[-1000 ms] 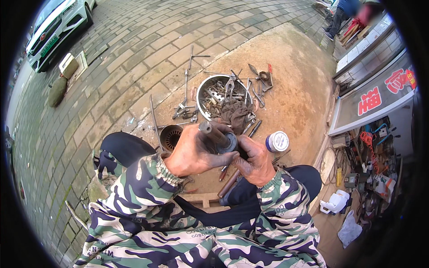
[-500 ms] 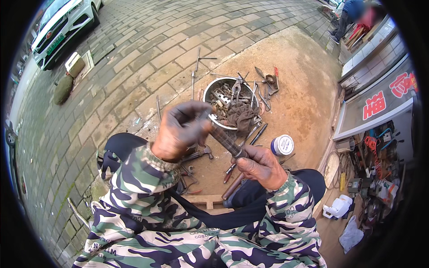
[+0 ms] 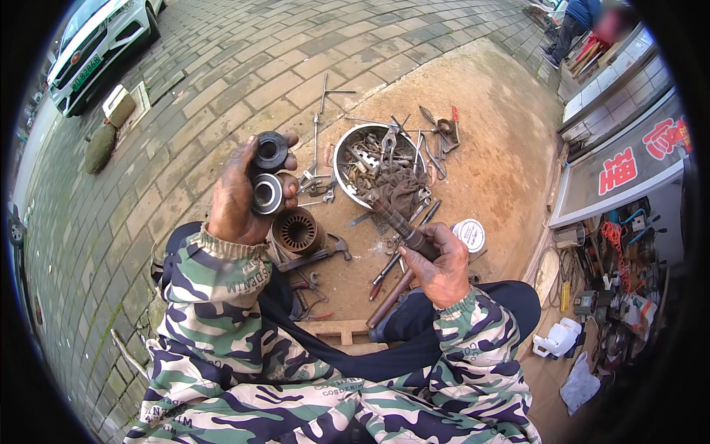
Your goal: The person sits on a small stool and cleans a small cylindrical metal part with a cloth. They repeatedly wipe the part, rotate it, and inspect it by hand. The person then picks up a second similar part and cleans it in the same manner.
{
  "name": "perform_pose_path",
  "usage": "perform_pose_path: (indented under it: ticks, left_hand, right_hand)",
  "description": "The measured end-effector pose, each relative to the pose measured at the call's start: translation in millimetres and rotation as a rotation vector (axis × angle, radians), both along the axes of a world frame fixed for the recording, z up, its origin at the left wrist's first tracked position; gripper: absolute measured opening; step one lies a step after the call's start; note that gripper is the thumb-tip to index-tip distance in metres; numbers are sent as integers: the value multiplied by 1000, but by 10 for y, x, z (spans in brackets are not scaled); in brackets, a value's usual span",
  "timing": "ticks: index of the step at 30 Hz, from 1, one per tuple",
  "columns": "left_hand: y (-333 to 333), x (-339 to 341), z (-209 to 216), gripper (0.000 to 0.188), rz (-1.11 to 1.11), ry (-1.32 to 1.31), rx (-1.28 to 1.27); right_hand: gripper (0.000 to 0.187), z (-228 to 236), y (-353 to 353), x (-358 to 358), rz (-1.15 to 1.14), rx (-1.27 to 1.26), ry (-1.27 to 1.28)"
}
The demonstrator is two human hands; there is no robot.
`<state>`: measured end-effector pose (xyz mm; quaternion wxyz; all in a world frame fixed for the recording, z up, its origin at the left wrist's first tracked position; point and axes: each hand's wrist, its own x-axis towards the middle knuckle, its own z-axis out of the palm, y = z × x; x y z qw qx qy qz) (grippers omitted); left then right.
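Observation:
My left hand (image 3: 235, 194) is raised left of the metal basin, its fingers curled around two rings. One is a thick black ring (image 3: 281, 152); below it is a bearing (image 3: 277, 194) with a shiny silver rim. My right hand (image 3: 444, 268) grips the lower end of a dark, ridged metal shaft (image 3: 397, 222), which slants up toward the basin (image 3: 339, 158). Beneath my left hand stands a rusty cylinder (image 3: 313, 235) with slots around its inside. A hammer (image 3: 339, 247) lies beside it.
Pliers, loose metal parts and a dark rag (image 3: 403, 189) fill the basin. Wrenches and rods lie around it. A white-lidded tub (image 3: 470, 234) stands right of my right hand. A glass panel (image 3: 617, 170) and piled tools are at the right. A white car (image 3: 103, 48) is parked far left.
My left hand has moved up and left, away from the shaft's upper end, and now shows the two rings. The slotted cylinder has come into view. My right hand still grips the shaft.

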<state>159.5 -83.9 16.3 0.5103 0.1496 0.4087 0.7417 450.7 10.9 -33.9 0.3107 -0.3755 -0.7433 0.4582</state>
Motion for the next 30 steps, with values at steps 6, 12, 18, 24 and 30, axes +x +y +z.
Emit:
perform_pose_path:
  ticks: [6, 12, 18, 24, 30]
  left_hand:
    - [-36, 57, 15, 61, -49, -9, 1]
    - [40, 57, -37, 59, -123, -44, -5]
    - [-41, -29, -33, 59, -37, -4, 5]
    - [5, 29, -27, 60, -24, -60, -2]
    - [-40, 58, -15, 58, 39, -55, -16]
  right_hand:
    - [25, 73, 30, -72, 6, -31, -239]
    - [43, -1453, 166, 54, 96, -143, -763]
    - [46, -2264, -271, -16, -21, -390, -929]
    - [59, -2442, 222, -47, 70, -340, -762]
    - [93, -2587, 1241, -364, -470, 8, -544]
